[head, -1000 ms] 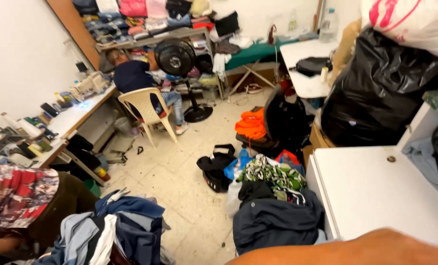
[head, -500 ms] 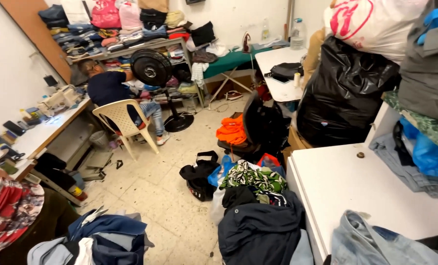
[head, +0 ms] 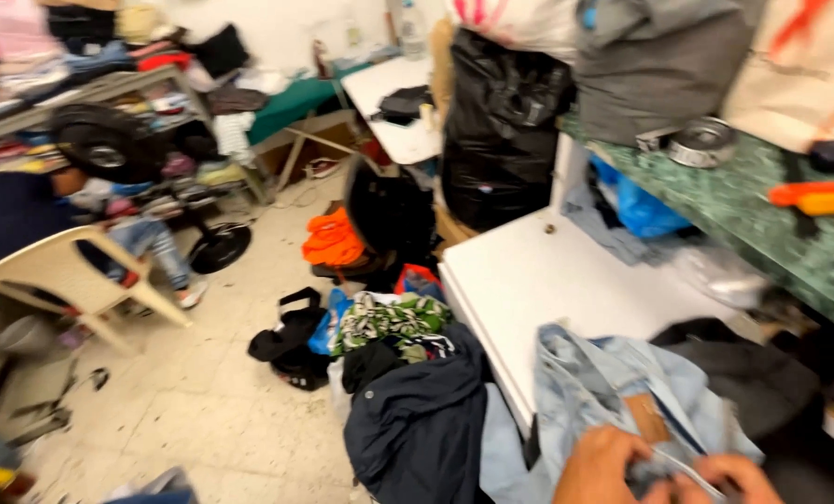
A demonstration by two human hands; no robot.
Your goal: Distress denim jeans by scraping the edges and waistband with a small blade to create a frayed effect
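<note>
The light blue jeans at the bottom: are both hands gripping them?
Yes, the left hand and right hand both clutch the light blue jeans on the white table.

A full black plastic sack (head: 501,121) is seen at twelve o'clock, stood on the floor. A white bag with pink markings (head: 519,21) is piled on top of it. A small tan rectangular label (head: 647,417) is sewn on the light denim garment (head: 613,392) at five o'clock.

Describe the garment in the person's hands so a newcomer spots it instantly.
Start at the white table on the right. On its near edge lies a pale blue denim garment, gripped by the left hand and right hand. Its faded blue and tan patch separate it from the black clothing beside it.
</note>
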